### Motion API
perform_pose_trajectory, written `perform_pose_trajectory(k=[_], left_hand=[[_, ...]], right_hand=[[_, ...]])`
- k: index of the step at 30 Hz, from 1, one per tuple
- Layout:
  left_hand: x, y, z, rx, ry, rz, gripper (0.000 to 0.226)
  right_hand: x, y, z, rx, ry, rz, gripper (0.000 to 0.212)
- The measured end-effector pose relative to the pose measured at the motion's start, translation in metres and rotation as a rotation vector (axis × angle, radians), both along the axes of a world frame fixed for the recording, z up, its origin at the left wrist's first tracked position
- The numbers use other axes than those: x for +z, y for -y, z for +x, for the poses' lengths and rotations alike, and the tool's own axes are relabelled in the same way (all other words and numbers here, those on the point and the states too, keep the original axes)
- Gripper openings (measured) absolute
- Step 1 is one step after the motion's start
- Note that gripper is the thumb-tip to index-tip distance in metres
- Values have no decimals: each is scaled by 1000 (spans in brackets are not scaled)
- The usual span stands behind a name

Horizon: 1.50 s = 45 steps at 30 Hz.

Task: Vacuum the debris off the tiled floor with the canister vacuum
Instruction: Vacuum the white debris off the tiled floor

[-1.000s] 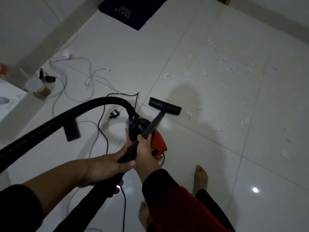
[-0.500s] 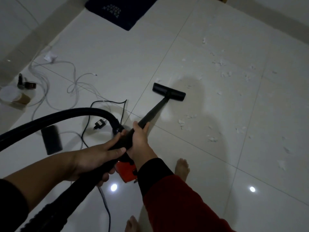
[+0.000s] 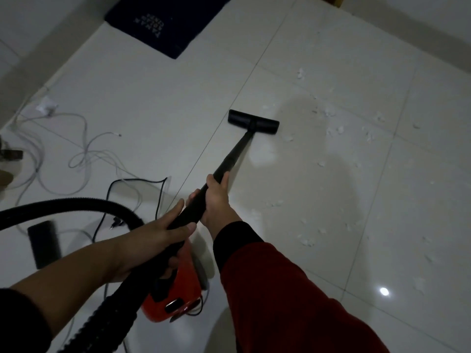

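both hands grip the black wand (image 3: 237, 154), right hand (image 3: 216, 200) ahead of left hand (image 3: 158, 238). its long axis runs up and right to the floor head (image 3: 253, 122); white debris (image 3: 336, 128) lies further right on the tiled floor (image 3: 382, 200) (red canister (image 3: 178, 296) beneath the hands).

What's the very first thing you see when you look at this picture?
First you see the long black vacuum wand, held by the left hand and the right hand, reaching to the flat floor nozzle in the middle of the floor. Next come the white debris bits scattered on the tiles to its right. The red canister sits low, below the hands.
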<state>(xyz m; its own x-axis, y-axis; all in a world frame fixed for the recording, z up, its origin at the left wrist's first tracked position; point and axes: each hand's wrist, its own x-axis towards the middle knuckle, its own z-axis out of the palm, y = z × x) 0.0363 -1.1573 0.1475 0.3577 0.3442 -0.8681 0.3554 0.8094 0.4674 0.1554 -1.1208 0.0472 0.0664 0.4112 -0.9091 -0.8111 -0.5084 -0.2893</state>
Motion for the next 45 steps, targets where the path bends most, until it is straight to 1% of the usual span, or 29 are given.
perform_pose_trajectory(k=[4,8,10,13,20,28,31,35,39,42,45], left_hand=[[2,-28,40,-26,-4,51,55],[-4,-59,70,-52,-57,97,52],[-7,-75,83,-26,-45,75,51],[-14,-97,99,25,-35,51,49],[-28,-168,134,-38,-54,107,55],[-10,-265,144,-159,-44,114,53],[-11,-302,151,-179,-86,103,51],[-14,-351,177,-190,-88,84,54],[-26,-397,215,-207,-86,85,54],[-37,-430,245,-233,-100,79,47],[-45,-461,278,-227,-95,69,45]], right_hand=[[-1,-30,36,10,-16,17,54],[-4,-57,65,30,1,87,56],[-6,-70,78,93,25,128,59],[-13,-92,94,200,78,129,62],[-28,-161,122,50,108,175,60],[-20,-245,133,-120,82,174,61],[-15,-281,141,-143,83,165,60],[-18,-327,167,-162,97,139,61],[-24,-374,208,-154,105,142,60],[-34,-406,239,-143,120,151,61],[-40,-439,274,-99,133,163,63]])
